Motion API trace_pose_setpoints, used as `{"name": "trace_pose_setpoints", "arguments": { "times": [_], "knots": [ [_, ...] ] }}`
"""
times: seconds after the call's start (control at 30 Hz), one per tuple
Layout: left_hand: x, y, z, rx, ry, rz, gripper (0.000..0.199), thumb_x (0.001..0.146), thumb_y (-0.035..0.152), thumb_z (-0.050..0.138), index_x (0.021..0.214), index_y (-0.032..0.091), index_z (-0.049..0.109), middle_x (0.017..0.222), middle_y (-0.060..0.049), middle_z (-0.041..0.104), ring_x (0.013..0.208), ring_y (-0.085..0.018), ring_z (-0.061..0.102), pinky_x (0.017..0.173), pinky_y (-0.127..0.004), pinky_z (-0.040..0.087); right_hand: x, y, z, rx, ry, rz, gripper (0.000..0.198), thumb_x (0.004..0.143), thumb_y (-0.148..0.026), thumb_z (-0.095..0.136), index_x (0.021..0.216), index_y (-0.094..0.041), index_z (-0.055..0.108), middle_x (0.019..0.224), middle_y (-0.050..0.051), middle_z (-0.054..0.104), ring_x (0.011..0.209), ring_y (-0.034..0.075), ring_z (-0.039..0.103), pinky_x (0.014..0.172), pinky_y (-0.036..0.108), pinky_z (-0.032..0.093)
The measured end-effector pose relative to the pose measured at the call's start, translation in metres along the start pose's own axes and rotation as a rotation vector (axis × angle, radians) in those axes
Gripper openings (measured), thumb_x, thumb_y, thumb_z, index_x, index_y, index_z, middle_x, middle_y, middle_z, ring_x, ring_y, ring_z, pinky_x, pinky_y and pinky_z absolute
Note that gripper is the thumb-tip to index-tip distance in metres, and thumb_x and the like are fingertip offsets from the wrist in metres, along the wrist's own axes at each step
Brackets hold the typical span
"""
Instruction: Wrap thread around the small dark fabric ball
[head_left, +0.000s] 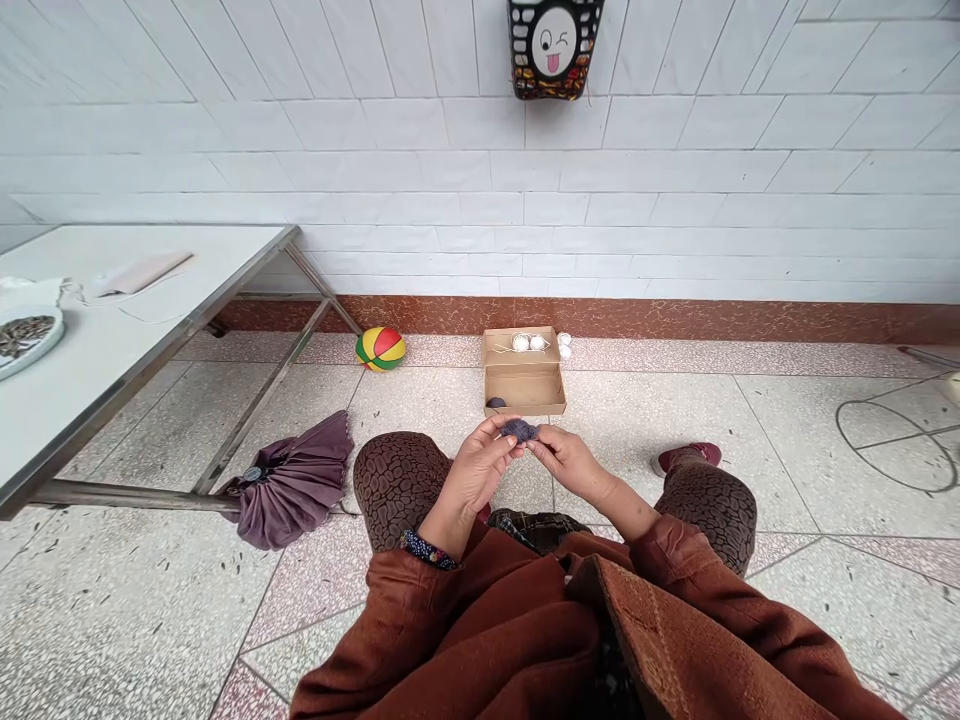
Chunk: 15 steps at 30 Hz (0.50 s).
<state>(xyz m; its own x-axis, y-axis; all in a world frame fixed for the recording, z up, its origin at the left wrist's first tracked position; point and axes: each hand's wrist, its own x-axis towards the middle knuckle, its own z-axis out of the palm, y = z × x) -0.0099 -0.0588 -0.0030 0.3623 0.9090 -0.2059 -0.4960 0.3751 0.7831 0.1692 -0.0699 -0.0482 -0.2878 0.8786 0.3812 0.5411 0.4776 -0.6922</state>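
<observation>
Here, watching from far off, I see the left hand (pixel 484 462) and the right hand (pixel 568 464) close together, both pinching a small, lumpy piece of dark yarn (pixel 519 430). The piece is between the fingertips, in front of an open cardboard box (pixel 534 385) on the speckled floor (pixel 637 400). A dark, round ball (pixel 496 403) sits in the box's near left corner. Two white balls (pixel 520 342) rest in its far half. I also see a striped ball (pixel 381 348) and a wrinkly purple umbrella (pixel 300 485).

No readable text; black basket (pixel 519 72) bears winking cartoon label (pixel 554 41) (tongue out).
</observation>
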Motion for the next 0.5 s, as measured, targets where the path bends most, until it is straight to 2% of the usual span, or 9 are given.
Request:
{"name": "trace_pose_setpoints", "arguments": {
  "times": [0.17, 0.3, 0.37, 0.5],
  "knots": [
    [0.005, -0.002, -0.005, 0.069, 0.092, 0.069, 0.031, 0.07, 0.024, 0.083, 0.097, 0.018, 0.07, 0.1, -0.003, 0.066, 0.084, -0.013, 0.059, 0.078, -0.027, 0.047, -0.001, -0.016, -0.014, -0.011, -0.077, -0.122, 0.025, 0.105, -0.033, 0.045, 0.093, -0.021, 0.062, 0.083, 0.005, 0.066, 0.078, 0.018, 0.063, 0.074, 0.029, 0.051],
    [0.005, -0.005, -0.008, 0.275, 0.14, 0.151, 0.032, 0.072, 0.023, 0.079, 0.101, 0.019, 0.068, 0.09, -0.001, 0.065, 0.077, -0.012, 0.055, 0.074, -0.026, 0.044, 0.003, -0.029, -0.031, -0.002, -0.077, -0.158, 0.022, 0.104, -0.033, 0.048, 0.097, -0.022, 0.066, 0.083, 0.006, 0.066, 0.077, 0.018, 0.063, 0.073, 0.03, 0.051],
    [0.002, -0.005, -0.007, 0.356, 0.1, 0.176, 0.037, 0.072, 0.021, 0.079, 0.107, 0.021, 0.067, 0.088, 0.001, 0.063, 0.075, -0.011, 0.054, 0.073, -0.025, 0.043, 0.011, -0.03, -0.039, -0.006, -0.041, -0.159, 0.022, 0.104, -0.033, 0.049, 0.098, -0.022, 0.068, 0.084, 0.006, 0.066, 0.078, 0.019, 0.063, 0.074, 0.031, 0.051],
    [-0.005, -0.003, 0.0, 0.341, -0.114, 0.136, 0.06, 0.074, 0.022, 0.079, 0.13, 0.027, 0.057, 0.093, 0.0, 0.062, 0.077, -0.012, 0.057, 0.072, -0.026, 0.046, 0.03, -0.022, -0.044, -0.001, 0.014, -0.145, 0.022, 0.103, -0.034, 0.052, 0.096, -0.023, 0.069, 0.087, 0.005, 0.067, 0.08, 0.018, 0.064, 0.075, 0.03, 0.051]
  ]
}}
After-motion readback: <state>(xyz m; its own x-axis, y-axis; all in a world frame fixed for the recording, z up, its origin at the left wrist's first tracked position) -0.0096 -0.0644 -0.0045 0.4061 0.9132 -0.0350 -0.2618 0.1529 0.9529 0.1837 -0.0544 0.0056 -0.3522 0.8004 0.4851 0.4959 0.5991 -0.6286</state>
